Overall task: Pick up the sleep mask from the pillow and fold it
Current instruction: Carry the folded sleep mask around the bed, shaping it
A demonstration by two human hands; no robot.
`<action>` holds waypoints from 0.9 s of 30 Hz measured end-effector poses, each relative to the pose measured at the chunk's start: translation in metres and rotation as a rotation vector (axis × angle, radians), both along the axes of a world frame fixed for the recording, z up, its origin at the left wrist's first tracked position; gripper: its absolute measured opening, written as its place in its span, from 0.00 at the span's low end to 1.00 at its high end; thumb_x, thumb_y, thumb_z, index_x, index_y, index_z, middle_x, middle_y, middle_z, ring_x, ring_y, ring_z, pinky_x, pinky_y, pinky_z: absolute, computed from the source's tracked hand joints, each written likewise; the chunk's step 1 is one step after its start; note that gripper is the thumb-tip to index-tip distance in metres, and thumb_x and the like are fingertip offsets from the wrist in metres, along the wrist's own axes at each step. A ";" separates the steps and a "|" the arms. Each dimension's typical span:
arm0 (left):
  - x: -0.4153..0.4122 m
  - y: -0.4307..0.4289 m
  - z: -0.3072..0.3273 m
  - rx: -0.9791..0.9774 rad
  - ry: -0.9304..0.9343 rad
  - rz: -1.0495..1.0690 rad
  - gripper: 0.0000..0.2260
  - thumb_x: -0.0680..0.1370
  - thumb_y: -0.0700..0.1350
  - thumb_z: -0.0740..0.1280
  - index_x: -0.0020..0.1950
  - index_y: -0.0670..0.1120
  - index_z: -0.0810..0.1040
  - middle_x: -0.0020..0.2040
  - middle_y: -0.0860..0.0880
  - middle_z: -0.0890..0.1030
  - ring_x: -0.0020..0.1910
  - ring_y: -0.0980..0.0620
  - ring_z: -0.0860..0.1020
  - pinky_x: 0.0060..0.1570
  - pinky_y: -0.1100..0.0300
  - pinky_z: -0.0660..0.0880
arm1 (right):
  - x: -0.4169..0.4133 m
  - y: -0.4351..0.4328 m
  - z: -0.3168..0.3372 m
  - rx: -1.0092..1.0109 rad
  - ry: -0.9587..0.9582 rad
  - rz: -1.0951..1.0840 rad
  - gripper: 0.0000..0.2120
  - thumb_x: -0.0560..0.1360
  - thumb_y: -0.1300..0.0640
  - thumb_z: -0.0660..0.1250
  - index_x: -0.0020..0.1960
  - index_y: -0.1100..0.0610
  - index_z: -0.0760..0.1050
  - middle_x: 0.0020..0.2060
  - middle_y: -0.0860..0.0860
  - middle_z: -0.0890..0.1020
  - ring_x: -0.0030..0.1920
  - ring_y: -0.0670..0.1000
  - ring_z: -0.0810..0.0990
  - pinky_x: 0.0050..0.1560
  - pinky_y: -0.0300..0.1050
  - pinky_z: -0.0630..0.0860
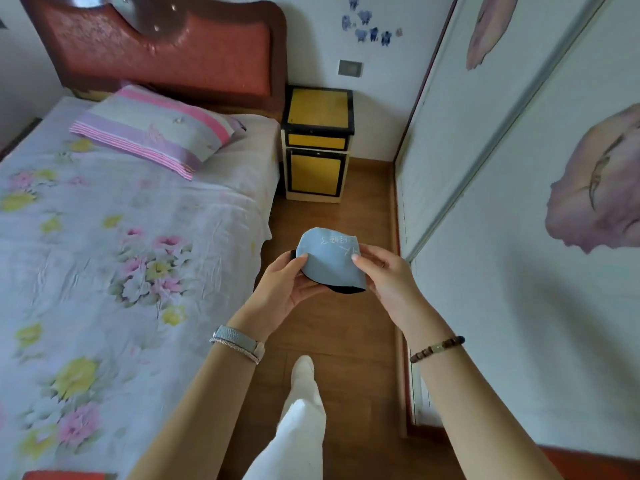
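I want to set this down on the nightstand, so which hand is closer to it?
Right hand, slightly. Both hands hold the sleep mask well short of the nightstand; the left hand sits nearer the bed.

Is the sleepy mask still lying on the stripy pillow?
No, the sleep mask is off the pillow, held between the left hand and right hand above the wooden floor.

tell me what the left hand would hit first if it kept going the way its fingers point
Probably the right hand. The left hand points rightward across the sleep mask that both hold, so the mask already touches it; depth is hard to judge.
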State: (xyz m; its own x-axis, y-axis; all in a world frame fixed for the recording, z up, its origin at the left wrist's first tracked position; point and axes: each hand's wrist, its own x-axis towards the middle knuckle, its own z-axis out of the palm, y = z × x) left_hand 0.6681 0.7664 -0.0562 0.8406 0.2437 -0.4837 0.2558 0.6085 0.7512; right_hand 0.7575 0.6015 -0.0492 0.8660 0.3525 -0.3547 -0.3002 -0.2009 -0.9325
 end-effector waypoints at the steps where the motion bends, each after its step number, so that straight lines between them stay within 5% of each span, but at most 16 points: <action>1: 0.019 0.011 0.003 -0.002 -0.005 0.003 0.08 0.83 0.42 0.60 0.61 0.44 0.73 0.62 0.41 0.77 0.60 0.42 0.80 0.56 0.46 0.80 | 0.019 0.012 0.003 0.002 -0.001 0.001 0.15 0.76 0.57 0.70 0.62 0.54 0.80 0.56 0.50 0.84 0.59 0.51 0.82 0.63 0.57 0.78; 10: 0.168 0.103 0.015 0.031 -0.024 0.042 0.07 0.82 0.41 0.61 0.59 0.42 0.72 0.60 0.40 0.76 0.56 0.44 0.81 0.46 0.51 0.84 | 0.163 0.101 0.025 0.011 -0.016 0.004 0.16 0.76 0.56 0.70 0.64 0.53 0.78 0.55 0.48 0.83 0.59 0.49 0.80 0.61 0.53 0.80; 21: 0.334 0.176 -0.009 0.024 -0.046 0.106 0.07 0.82 0.40 0.62 0.59 0.40 0.74 0.58 0.42 0.77 0.49 0.50 0.86 0.47 0.49 0.83 | 0.339 0.179 0.012 -0.028 -0.031 0.073 0.19 0.77 0.56 0.70 0.67 0.56 0.77 0.57 0.49 0.82 0.58 0.47 0.80 0.59 0.48 0.80; 27: 0.441 0.213 -0.006 0.026 -0.026 0.180 0.07 0.82 0.39 0.60 0.57 0.42 0.75 0.57 0.42 0.78 0.47 0.50 0.86 0.43 0.53 0.83 | 0.452 0.224 0.010 -0.037 -0.009 0.105 0.18 0.77 0.56 0.69 0.67 0.57 0.76 0.60 0.52 0.81 0.61 0.52 0.79 0.61 0.53 0.79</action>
State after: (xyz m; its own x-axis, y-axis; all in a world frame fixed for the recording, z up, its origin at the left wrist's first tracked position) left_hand 1.1096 0.9797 -0.0627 0.7945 0.4035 -0.4537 0.1243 0.6233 0.7721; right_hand 1.2098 0.8255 -0.0392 0.8280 0.4282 -0.3619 -0.2677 -0.2654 -0.9263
